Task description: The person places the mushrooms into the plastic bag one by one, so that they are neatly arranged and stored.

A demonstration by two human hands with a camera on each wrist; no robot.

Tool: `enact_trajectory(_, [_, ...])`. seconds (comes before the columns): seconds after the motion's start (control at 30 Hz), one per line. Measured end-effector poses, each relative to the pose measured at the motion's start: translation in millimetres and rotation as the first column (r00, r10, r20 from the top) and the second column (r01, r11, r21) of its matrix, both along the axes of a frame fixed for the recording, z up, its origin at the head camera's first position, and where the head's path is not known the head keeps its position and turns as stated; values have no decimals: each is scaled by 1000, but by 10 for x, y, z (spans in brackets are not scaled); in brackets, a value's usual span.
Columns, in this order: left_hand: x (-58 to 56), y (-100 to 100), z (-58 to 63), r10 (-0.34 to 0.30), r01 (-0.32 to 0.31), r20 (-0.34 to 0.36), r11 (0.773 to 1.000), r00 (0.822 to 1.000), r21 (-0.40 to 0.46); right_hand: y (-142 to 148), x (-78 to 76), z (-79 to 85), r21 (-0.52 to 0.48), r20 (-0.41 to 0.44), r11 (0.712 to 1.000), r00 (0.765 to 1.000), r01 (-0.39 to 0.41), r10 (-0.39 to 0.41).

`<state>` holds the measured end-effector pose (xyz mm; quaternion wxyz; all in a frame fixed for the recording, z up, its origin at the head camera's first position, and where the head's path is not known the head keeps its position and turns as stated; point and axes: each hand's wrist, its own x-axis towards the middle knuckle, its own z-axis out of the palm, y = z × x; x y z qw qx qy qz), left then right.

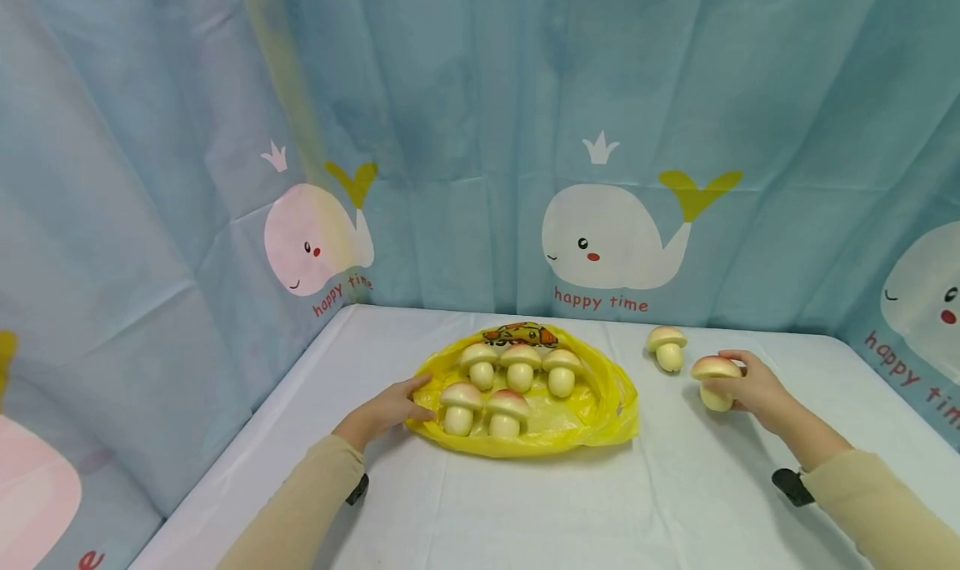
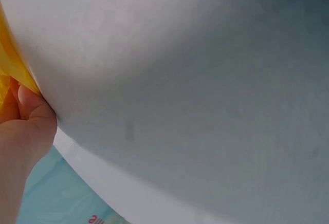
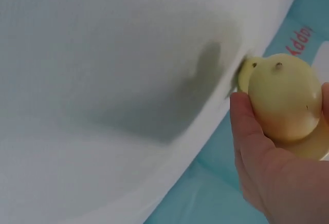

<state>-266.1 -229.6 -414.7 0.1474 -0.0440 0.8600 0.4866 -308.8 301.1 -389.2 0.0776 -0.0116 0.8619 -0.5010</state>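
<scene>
A yellow plastic bag lies spread open on the table with several toy mushrooms inside, cream-stemmed with pinkish caps. My left hand pinches the bag's left rim; in the left wrist view, thumb and fingers close on the yellow plastic. To the right of the bag, my right hand grips another mushroom round its side. The right wrist view shows this mushroom's rounded stem end between thumb and fingers, its shadow falling on the cloth.
One more mushroom lies on the white table behind and left of the right hand. Blue curtains printed with whales enclose the table at the back and sides. A dark wrist device shows under the right sleeve.
</scene>
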Motion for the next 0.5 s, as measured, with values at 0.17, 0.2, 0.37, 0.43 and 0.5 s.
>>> enact_trajectory(0.17, [-2, -4, 12, -5, 5, 8, 1000, 1000, 7, -14, 64, 50, -75, 63, 997, 998, -6, 11])
enact_trajectory(0.2, [-2, -6, 11, -8, 8, 9, 1000, 1000, 5, -22, 82, 58, -90, 74, 996, 997, -7, 14])
enact_trajectory(0.37, [-1, -9, 11, -7, 7, 4, 1000, 1000, 8, -77, 177, 101, -97, 65, 995, 998, -17, 23])
enact_trajectory(0.43, [-2, -7, 11, -6, 6, 4, 1000, 1000, 11, -101, 220, 117, -93, 61, 995, 998, -25, 31])
enact_trajectory(0.5, [-3, -5, 11, -8, 8, 2, 1000, 1000, 8, -122, 258, 135, -93, 61, 995, 997, -32, 38])
